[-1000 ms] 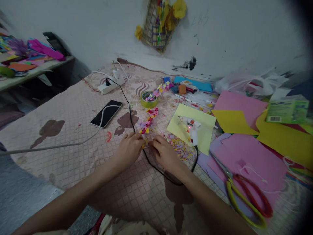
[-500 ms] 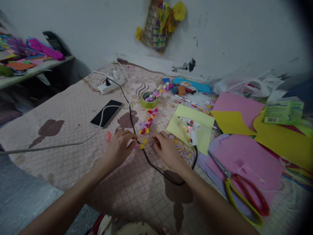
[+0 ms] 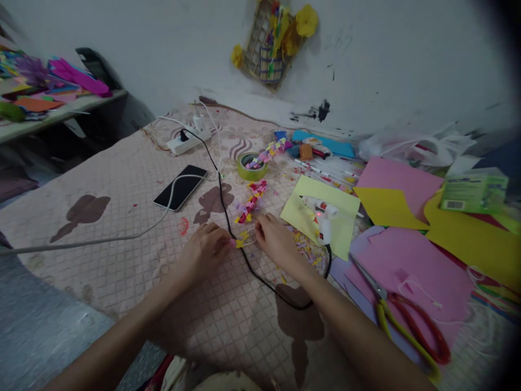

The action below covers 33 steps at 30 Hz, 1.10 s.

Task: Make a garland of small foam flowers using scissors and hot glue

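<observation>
My left hand (image 3: 205, 250) pinches the pink end of a small string of yellow and pink paper pieces (image 3: 242, 239). On the other side, my right hand (image 3: 273, 239) has its fingers closed on the pale loop of cord (image 3: 251, 237) that comes from these pieces. Both hands are low over the table, and the black cable (image 3: 246, 266) passes beneath the paper string. Just beyond them lies a pink, red and yellow paper garland (image 3: 252, 202). Another paper garland (image 3: 268, 153) rests across a roll of green tape (image 3: 252, 167).
A white glue gun (image 3: 324, 224) with a red light lies on yellow paper (image 3: 299, 203) at right. Large scissors (image 3: 380, 293) lie on pink sheets (image 3: 423, 266). Paper scraps (image 3: 306, 247) are near my right wrist. A phone (image 3: 181, 187) and a power strip (image 3: 189, 142) are at left.
The whole view has shifted slightly, so things appear a little further right. My left hand has turned a little, its fingers now bunched closer round the paper string's end. The right hand keeps its pinch.
</observation>
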Each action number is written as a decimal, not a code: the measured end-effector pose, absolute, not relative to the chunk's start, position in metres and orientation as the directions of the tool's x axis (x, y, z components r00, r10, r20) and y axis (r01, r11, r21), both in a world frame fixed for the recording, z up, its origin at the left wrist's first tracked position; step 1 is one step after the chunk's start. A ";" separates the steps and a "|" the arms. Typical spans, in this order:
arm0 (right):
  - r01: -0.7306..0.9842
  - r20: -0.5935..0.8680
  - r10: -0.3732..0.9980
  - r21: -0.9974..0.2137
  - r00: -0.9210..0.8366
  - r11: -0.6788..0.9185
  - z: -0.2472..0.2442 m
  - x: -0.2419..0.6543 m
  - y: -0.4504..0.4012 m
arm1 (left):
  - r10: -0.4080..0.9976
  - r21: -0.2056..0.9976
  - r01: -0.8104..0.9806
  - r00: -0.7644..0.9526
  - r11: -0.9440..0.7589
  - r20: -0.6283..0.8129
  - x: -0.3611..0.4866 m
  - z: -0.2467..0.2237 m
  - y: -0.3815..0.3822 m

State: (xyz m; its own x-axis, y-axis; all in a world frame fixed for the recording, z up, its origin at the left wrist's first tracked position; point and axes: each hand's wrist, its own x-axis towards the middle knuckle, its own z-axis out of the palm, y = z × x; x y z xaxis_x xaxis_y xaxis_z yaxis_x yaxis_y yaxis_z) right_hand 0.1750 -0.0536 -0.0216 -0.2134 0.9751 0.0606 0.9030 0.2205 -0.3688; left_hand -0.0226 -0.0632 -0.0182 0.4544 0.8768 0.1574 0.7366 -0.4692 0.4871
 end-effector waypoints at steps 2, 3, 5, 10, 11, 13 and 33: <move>0.901 0.076 0.974 -0.369 -0.215 0.228 -0.019 0.176 -0.054 | 0.877 0.483 0.740 0.457 -0.468 0.150 -0.022 -0.018 -0.063; 0.898 0.084 0.972 -0.372 -0.219 0.235 -0.018 0.177 -0.055 | 0.877 0.481 0.742 0.459 -0.466 0.143 -0.022 -0.018 -0.063; 0.890 0.100 0.967 -0.378 -0.233 0.254 -0.016 0.178 -0.056 | 0.879 0.475 0.749 0.459 -0.462 0.130 -0.022 -0.017 -0.064; 0.872 0.131 0.956 -0.392 -0.262 0.292 -0.014 0.180 -0.058 | 0.887 0.450 0.769 0.433 -0.455 0.157 -0.019 -0.016 -0.065; 0.869 0.137 0.954 -0.395 -0.265 0.298 -0.014 0.180 -0.059 | 0.887 0.444 0.771 0.433 -0.457 0.160 -0.018 -0.016 -0.065; 0.862 0.146 0.951 -0.404 -0.271 0.307 -0.014 0.179 -0.060 | 0.883 0.436 0.772 0.443 -0.463 0.153 -0.017 -0.017 -0.065; 0.858 0.115 0.956 -0.421 -0.269 0.292 -0.013 0.179 -0.059 | 0.849 0.356 0.777 0.518 -0.519 0.105 0.015 -0.011 -0.037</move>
State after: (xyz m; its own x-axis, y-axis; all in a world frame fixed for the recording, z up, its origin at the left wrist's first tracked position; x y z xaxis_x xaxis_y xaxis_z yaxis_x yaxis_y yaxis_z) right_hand 0.1795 -0.0591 -0.0133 -0.2692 0.9562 0.1150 0.8584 0.2923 -0.4215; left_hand 0.0148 -0.0367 -0.0109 0.5182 0.8488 0.1046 0.7774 -0.5185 0.3560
